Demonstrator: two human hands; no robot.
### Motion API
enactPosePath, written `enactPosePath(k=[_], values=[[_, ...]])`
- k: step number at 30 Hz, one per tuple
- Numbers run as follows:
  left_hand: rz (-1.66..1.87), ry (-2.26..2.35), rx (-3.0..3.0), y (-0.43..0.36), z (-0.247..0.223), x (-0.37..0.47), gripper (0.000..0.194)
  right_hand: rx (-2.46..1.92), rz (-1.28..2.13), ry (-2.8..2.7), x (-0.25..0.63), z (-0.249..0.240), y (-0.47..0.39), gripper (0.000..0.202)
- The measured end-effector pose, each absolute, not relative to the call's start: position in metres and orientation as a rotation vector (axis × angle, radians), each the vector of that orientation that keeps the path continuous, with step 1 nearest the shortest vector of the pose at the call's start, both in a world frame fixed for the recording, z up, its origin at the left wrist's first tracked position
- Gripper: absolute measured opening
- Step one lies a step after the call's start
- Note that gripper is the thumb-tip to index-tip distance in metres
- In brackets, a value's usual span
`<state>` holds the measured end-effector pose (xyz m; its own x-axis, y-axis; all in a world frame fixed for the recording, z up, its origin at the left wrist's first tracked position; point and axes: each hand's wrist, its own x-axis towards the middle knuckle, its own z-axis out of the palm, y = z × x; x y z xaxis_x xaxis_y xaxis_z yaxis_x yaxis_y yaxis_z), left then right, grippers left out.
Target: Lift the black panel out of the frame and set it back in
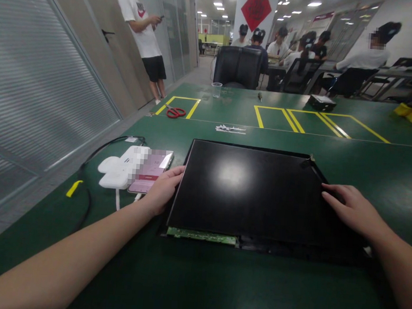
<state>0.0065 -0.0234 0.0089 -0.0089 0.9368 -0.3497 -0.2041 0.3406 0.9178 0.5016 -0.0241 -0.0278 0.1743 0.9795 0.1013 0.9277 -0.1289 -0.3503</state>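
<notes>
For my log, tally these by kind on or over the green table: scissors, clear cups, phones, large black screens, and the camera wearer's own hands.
Scissors: 1
Clear cup: 1
Phone: 1
Large black screen: 1
Wearer's hands, left hand and right hand: 2
Total: 6
</notes>
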Motion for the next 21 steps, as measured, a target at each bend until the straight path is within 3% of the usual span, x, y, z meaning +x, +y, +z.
enactPosePath(k=[4, 13, 21], values=[[1.148, 1.135, 0.834, -0.0244, 0.0034, 0.0064, 0.045, -2.138, 0.219, -1.805, 0.5009, -0.0272, -0.0244, 0.057], [1.086, 0.977, 1.042, -0.0293, 0.0027, -0.0007, 0.082, -2.122, 0.202, -1.818, 0.5015, -0.0304, -0.024, 0.057], [1.041, 0.933, 1.052, -0.0317, 0.0074, 0.0009, 0.082, -2.114, 0.231, -1.74, 0.4917, -0.0211, -0.024, 0.062]])
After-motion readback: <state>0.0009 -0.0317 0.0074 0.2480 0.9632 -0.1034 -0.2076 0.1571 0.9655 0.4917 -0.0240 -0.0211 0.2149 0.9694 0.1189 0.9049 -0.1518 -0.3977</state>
